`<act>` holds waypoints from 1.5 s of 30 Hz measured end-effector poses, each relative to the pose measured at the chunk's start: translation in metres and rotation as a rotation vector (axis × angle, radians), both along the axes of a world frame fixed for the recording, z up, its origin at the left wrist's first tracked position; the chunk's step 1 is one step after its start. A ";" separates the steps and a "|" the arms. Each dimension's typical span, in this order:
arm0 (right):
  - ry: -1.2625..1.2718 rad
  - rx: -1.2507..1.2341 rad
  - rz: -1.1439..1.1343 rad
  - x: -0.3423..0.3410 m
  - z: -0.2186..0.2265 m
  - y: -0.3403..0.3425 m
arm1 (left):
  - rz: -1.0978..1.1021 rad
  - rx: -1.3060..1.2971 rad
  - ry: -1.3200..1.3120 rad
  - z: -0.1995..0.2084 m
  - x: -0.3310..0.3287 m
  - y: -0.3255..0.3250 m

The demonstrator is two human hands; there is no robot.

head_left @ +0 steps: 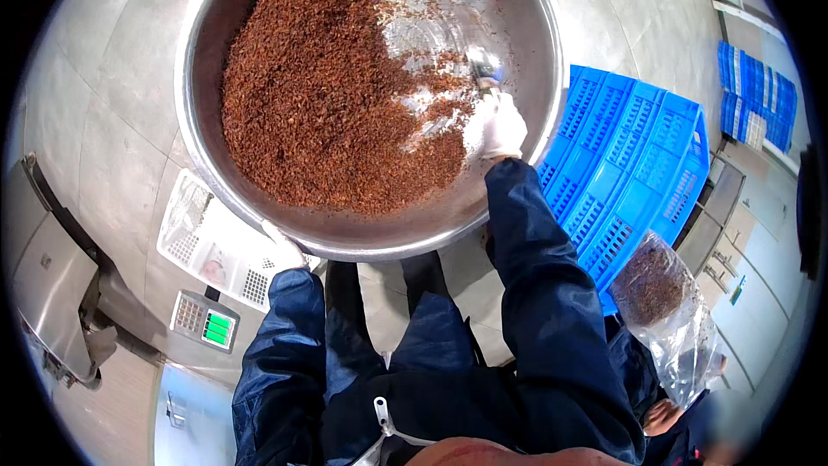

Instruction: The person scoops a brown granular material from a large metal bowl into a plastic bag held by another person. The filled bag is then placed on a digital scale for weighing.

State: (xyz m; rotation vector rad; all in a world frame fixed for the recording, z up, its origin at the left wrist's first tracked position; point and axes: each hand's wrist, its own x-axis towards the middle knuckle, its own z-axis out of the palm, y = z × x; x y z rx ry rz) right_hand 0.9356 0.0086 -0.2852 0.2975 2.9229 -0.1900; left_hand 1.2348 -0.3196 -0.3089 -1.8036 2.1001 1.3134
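Observation:
A wide steel basin (187,78) holds a large heap of reddish-brown, coarse crumbly material (323,86), piled mostly on the left. Bare, smeared metal shows on the basin's right side. There, inside the basin, my white-gloved right hand (502,128) is closed around a shiny metal scoop (486,65), whose handle is mostly hidden by the fingers. My left hand (285,252), also gloved in white, grips the basin's near left rim. Its outline partly blends with the white basket behind it.
A white plastic basket (185,217) and a scale with a green-lit display (205,321) sit at the left. Blue crates (625,151) stand right of the basin. Beyond them is a clear bag of brown material (653,285), near another person's hand (662,417).

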 end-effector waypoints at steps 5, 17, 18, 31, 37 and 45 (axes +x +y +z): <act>-0.010 -0.216 -0.297 0.040 -0.082 0.035 | 0.111 0.186 0.118 -0.009 0.002 -0.001; -0.089 -0.157 0.067 0.053 0.030 -0.005 | 0.135 0.093 -0.006 0.048 -0.039 0.015; -0.117 -0.029 0.030 0.042 0.018 0.011 | 0.162 0.116 0.046 0.047 -0.035 0.015; -0.215 -0.082 0.246 0.095 0.067 -0.026 | 0.495 0.578 0.220 0.017 -0.001 -0.001; -0.515 0.245 0.037 0.044 0.046 -0.004 | 0.410 0.657 0.196 0.062 -0.025 -0.003; -0.715 0.050 0.330 0.166 0.085 -0.110 | 0.503 0.699 0.217 0.039 0.006 -0.015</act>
